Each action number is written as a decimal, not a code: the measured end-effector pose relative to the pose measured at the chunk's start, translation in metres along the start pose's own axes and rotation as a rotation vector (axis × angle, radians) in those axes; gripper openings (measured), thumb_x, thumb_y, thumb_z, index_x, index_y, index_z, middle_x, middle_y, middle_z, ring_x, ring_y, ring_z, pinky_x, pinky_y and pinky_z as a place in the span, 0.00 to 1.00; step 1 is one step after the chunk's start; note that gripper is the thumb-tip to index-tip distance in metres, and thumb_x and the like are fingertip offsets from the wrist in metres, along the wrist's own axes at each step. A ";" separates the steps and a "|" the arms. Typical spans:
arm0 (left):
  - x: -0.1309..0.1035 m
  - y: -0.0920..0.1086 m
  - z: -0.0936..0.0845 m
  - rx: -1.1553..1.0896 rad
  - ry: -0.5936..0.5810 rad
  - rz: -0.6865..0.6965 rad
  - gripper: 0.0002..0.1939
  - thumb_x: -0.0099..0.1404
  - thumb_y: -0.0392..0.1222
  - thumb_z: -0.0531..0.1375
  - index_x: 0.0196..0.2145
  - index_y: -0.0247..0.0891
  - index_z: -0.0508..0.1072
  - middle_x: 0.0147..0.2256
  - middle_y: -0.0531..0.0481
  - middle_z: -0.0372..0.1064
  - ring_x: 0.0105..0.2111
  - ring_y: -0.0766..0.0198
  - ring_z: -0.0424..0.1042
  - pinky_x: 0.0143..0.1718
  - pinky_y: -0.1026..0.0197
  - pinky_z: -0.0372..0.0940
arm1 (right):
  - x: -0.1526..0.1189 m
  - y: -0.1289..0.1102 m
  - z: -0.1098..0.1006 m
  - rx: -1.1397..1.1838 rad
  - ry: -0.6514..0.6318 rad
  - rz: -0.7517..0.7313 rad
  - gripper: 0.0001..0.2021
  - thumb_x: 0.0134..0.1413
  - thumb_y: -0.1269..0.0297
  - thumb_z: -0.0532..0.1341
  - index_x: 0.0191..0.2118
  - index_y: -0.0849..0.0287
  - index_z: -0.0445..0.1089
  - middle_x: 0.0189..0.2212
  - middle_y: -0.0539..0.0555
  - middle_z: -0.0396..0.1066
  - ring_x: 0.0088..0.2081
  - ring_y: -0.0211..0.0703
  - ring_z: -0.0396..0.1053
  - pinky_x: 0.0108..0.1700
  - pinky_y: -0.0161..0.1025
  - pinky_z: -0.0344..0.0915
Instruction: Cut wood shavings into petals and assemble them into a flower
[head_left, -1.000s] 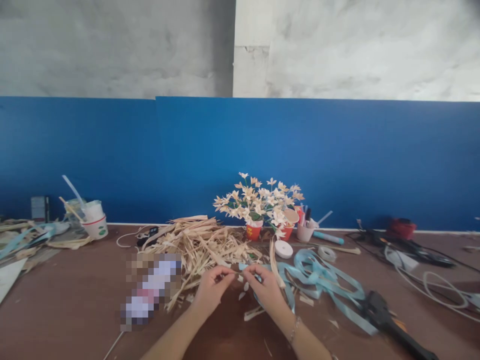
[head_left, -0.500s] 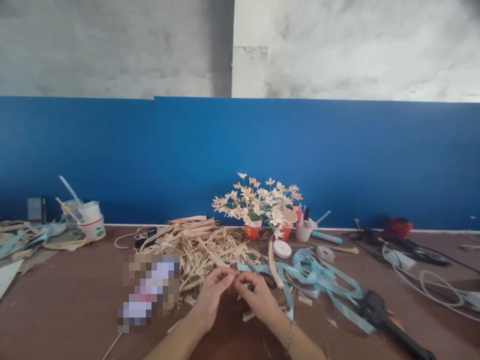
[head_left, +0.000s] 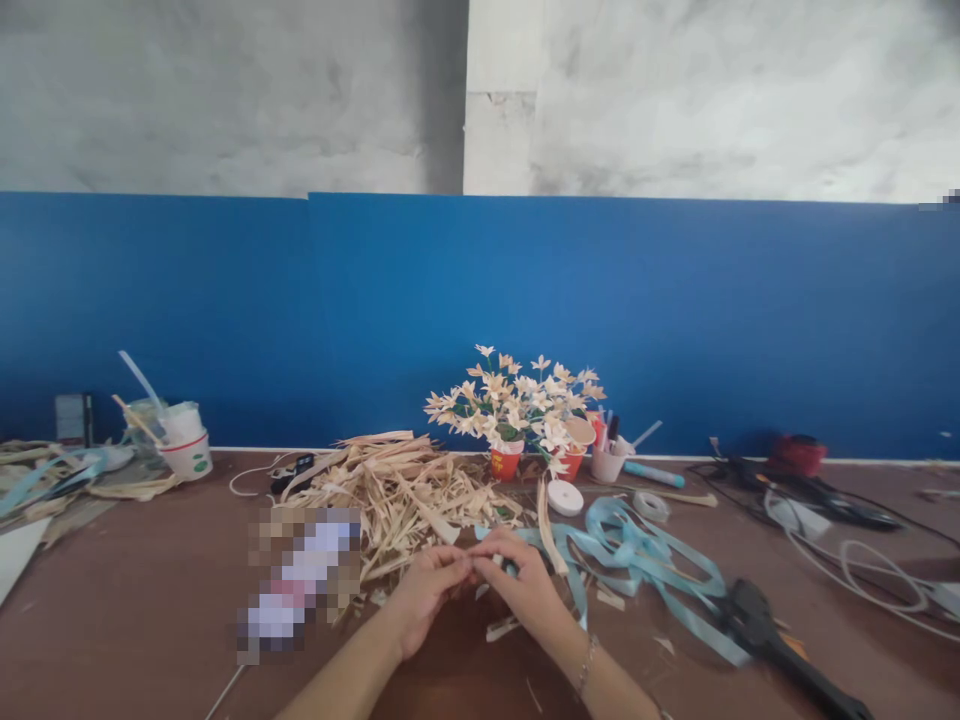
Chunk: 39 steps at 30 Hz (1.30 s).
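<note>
My left hand (head_left: 427,594) and my right hand (head_left: 517,578) meet fingertip to fingertip above the front middle of the brown table (head_left: 165,590). Both are closed in a pinch; whatever lies between the fingertips is too small to make out. Just beyond my left hand spreads a heap of dry, pale husk strips (head_left: 397,490). Light blue ribbon (head_left: 637,550) lies in loose loops to the right of my right hand. Behind the hands, pale flowers (head_left: 510,400) on green stems stand in a red cup (head_left: 507,462).
A black glue-gun-like tool (head_left: 772,635) lies at the front right, with cables (head_left: 862,575) beyond it. A white tape roll (head_left: 565,498) is near the flowers. Left are a blurred-out phone-like object (head_left: 304,580) and a white cup (head_left: 186,455). A blue panel (head_left: 375,300) stands behind.
My right hand's fingers have shifted slightly and the back of the hand is turned up more. My left hand has dropped a little. The fingertips remain together.
</note>
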<state>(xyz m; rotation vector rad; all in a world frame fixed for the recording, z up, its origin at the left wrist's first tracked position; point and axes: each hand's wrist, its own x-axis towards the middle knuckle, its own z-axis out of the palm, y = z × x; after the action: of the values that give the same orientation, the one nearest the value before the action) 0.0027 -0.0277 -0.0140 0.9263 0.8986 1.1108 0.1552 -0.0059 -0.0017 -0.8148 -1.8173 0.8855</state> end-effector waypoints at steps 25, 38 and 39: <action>-0.005 0.003 0.008 0.375 0.027 0.110 0.15 0.53 0.50 0.60 0.23 0.34 0.72 0.22 0.53 0.69 0.24 0.67 0.63 0.30 0.64 0.55 | 0.001 -0.001 -0.002 -0.041 0.042 0.086 0.12 0.51 0.62 0.56 0.20 0.59 0.64 0.22 0.48 0.64 0.29 0.39 0.64 0.36 0.35 0.60; -0.004 0.002 0.008 0.378 0.013 0.130 0.11 0.54 0.47 0.59 0.24 0.34 0.72 0.23 0.51 0.73 0.27 0.64 0.66 0.34 0.62 0.57 | 0.002 0.015 0.001 -0.013 0.104 0.147 0.10 0.51 0.59 0.56 0.26 0.60 0.64 0.22 0.48 0.62 0.28 0.37 0.61 0.31 0.34 0.59; -0.004 0.002 0.008 0.362 0.008 0.125 0.12 0.54 0.47 0.59 0.24 0.34 0.72 0.23 0.51 0.73 0.26 0.65 0.66 0.34 0.62 0.57 | 0.002 0.014 0.001 0.022 0.074 0.161 0.10 0.51 0.59 0.56 0.28 0.60 0.66 0.23 0.48 0.64 0.28 0.38 0.62 0.32 0.34 0.59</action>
<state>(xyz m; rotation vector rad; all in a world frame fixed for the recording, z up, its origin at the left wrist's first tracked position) 0.0081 -0.0324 -0.0087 1.2898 1.0819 1.0759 0.1561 0.0030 -0.0131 -0.9780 -1.6923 0.9631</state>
